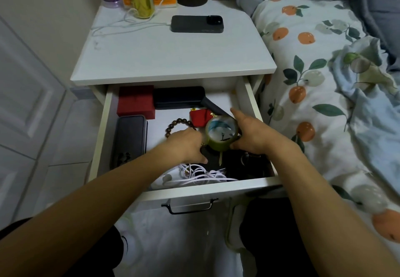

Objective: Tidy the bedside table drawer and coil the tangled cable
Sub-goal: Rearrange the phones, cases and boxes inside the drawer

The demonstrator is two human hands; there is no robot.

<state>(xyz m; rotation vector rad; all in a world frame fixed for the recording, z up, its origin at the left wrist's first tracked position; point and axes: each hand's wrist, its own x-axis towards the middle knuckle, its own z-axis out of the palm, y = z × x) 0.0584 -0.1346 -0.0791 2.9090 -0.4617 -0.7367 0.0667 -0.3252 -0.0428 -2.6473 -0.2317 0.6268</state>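
Sorting drawer: right hand grasps tape roll, left hand grip unclear (fingers hidden). Next: stow tape, tackle cable.

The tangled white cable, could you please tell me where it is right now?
In the head view, the tangled white cable lies at the front edge of the open drawer, just below the left hand and left of the dark items.

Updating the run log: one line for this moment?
drawer open | right hand holds tape roll | left hand beside it | cable tangled
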